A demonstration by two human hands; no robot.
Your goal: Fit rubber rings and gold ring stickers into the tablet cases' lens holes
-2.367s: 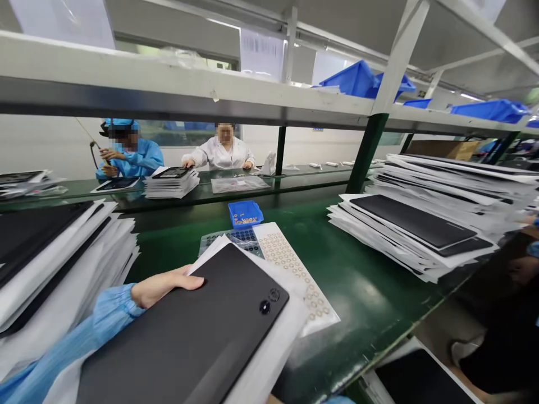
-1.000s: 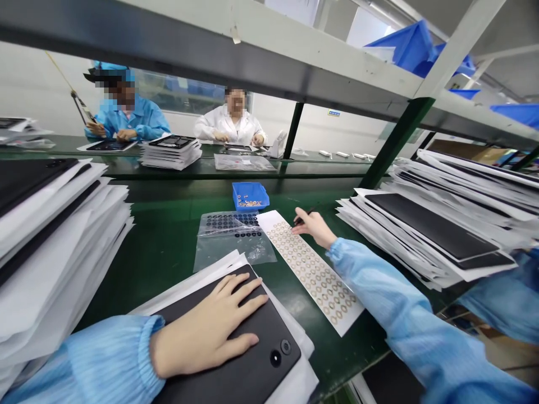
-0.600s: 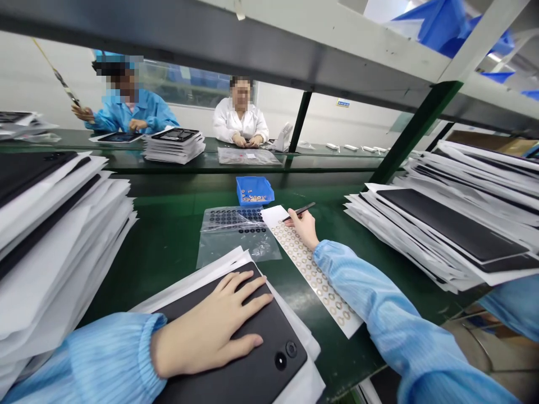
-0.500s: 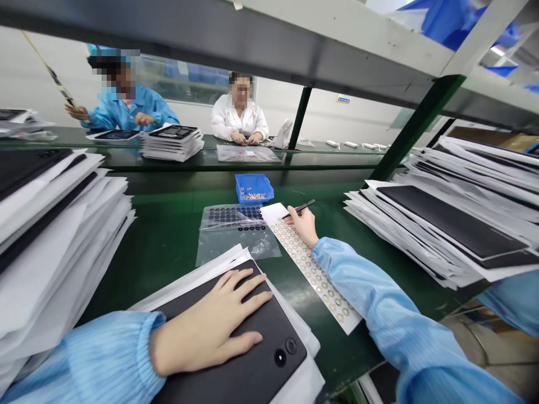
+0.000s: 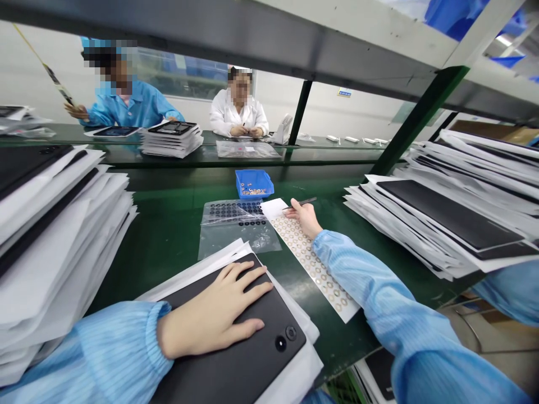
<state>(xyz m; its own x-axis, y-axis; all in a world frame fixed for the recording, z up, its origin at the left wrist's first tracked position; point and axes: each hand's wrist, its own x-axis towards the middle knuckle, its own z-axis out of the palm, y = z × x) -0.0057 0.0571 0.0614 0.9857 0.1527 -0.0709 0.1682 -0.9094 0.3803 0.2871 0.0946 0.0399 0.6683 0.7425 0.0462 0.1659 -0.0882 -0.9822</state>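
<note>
My left hand (image 5: 223, 311) lies flat with fingers spread on a black tablet back cover (image 5: 269, 314) that has two round camera rings at its near right corner. White paper sheets (image 5: 295, 381) lie under the cover. Farther off to the right, my right hand (image 5: 305, 217) pinches dark tweezers (image 5: 304, 202) over the upper end of a white sheet of ring-shaped stickers (image 5: 324, 275). Whether the tweezer tips hold a sticker is too small to tell. Left of that sheet is a clear plastic bag (image 5: 227, 241) with rows of black rings (image 5: 236, 211).
A blue bin (image 5: 255, 182) with small parts stands behind the bag. Tall stacks of paper-separated covers rise at left (image 5: 71, 252) and right (image 5: 442, 219). A shelf (image 5: 295, 39) crosses overhead on a green post (image 5: 421, 118). Two co-workers sit across the bench.
The view has shifted slightly. My right hand stays at the top of the sticker sheet with the tweezers, now held flatter. My left hand remains on the cover.
</note>
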